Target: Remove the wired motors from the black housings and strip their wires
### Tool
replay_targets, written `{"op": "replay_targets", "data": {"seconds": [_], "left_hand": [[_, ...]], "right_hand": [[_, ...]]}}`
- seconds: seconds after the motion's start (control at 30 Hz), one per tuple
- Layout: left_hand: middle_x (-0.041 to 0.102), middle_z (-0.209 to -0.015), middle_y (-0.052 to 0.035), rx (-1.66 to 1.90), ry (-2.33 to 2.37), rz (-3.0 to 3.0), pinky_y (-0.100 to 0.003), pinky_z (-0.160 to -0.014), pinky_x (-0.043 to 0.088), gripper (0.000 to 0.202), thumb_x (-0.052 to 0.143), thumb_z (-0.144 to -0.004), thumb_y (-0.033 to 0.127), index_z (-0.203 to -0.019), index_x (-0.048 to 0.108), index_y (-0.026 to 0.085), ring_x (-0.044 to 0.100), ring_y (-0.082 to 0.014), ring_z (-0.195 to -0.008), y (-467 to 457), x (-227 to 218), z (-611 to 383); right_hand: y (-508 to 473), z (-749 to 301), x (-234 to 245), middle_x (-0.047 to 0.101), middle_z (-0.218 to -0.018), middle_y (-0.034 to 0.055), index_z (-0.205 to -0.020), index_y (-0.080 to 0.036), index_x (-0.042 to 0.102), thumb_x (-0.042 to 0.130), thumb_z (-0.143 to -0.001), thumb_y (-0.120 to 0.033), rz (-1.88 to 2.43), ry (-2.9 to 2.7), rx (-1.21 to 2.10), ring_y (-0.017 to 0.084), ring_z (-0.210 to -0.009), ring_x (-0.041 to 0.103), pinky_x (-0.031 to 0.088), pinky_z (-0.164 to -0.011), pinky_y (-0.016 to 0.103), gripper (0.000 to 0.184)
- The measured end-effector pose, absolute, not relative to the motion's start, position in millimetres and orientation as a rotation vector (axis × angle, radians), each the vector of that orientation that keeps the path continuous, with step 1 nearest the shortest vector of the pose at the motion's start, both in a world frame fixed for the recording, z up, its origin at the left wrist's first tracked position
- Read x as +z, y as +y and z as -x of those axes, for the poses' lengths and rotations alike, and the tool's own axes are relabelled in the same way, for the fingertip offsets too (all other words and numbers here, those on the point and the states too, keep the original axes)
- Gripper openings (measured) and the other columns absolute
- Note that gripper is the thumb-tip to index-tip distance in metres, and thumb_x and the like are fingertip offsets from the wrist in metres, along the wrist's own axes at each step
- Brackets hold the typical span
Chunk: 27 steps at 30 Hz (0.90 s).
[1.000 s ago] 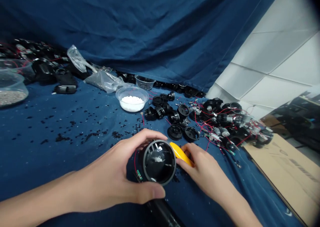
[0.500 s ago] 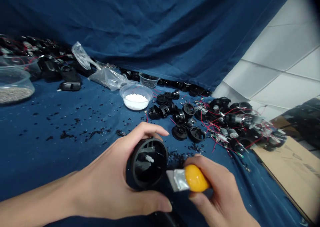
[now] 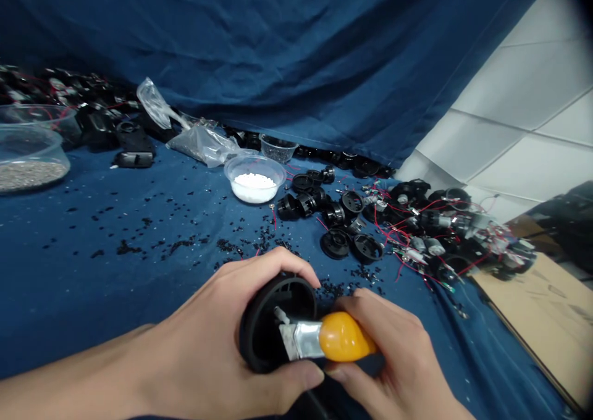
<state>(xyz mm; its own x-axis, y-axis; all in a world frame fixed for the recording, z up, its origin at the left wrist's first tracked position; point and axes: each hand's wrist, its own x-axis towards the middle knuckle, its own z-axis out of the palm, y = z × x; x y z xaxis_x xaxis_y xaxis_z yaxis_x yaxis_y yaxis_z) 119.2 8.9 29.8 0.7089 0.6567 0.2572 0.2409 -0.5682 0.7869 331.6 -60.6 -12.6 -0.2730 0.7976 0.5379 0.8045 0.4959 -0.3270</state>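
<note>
My left hand [image 3: 222, 340] wraps round a black round plastic housing [image 3: 254, 327], its open end turned toward me. Inside the housing a small white shaft [image 3: 281, 315] sticks up. My right hand [image 3: 393, 352] is closed on the yellow handle of a tool with a short flat metal blade, which looks like a scraper [image 3: 343, 338]. The blade reaches over the housing's mouth, close beside the white shaft; whether it touches the shaft I cannot tell. Below my hands, a dark part of the housing is mostly hidden.
Beyond my hands stands a clear bowl of white pieces [image 3: 254, 185]. Black caps [image 3: 336, 243] and a heap of red-wired motors [image 3: 426, 222] lie to the right, near a cardboard sheet [image 3: 537, 309]. At left is a tub of small metal bits [image 3: 32, 170]. Black crumbs dot the blue cloth [image 3: 139, 272].
My right hand has moved the scraper left, so its blade now lies over the housing's opening. The housing in my left hand has dropped slightly and tilted.
</note>
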Motion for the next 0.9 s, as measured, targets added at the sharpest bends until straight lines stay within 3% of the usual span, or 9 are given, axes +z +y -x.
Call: {"op": "replay_targets", "data": {"seconds": [0.33, 0.63, 0.9], "left_hand": [[0.066, -0.091, 0.0064, 0.69, 0.704, -2.159, -0.02, -0.063, 0.05, 0.038, 0.069, -0.069, 0.016, -0.102, 0.051, 0.024, 0.064, -0.0111, -0.077, 8.8, 31.2, -121.1], [0.064, -0.086, 0.0063, 0.681, 0.701, -2.124, -0.019, -0.059, 0.048, 0.034, 0.067, -0.07, 0.016, -0.1, 0.051, 0.024, 0.062, -0.0105, -0.071, 8.8, 29.7, -121.9], [0.063, -0.09, 0.007, 0.715, 0.705, -2.212, -0.021, -0.068, 0.05, 0.039, 0.069, -0.068, 0.017, -0.102, 0.051, 0.024, 0.061, -0.0105, -0.076, 10.5, 32.3, -122.6]], "right_hand": [[-61.1, -332.1, -14.5, 0.054, -0.069, -0.0027, -0.097, -0.021, 0.052, 0.045, -0.094, -0.059, 1.331, -2.065, -0.098, 0.011, -0.059, 0.053, 0.038, -0.053, 0.023, 0.038], [-59.2, -329.6, -12.1, 0.06, -0.07, -0.0017, -0.094, -0.02, 0.054, 0.048, -0.094, -0.058, 1.297, -2.032, -0.163, 0.01, -0.058, 0.057, 0.042, -0.052, 0.023, 0.038], [-58.8, -329.3, -11.4, 0.061, -0.07, -0.0013, -0.094, -0.02, 0.055, 0.049, -0.094, -0.058, 1.291, -2.026, -0.16, 0.01, -0.057, 0.058, 0.044, -0.052, 0.023, 0.038]]}}
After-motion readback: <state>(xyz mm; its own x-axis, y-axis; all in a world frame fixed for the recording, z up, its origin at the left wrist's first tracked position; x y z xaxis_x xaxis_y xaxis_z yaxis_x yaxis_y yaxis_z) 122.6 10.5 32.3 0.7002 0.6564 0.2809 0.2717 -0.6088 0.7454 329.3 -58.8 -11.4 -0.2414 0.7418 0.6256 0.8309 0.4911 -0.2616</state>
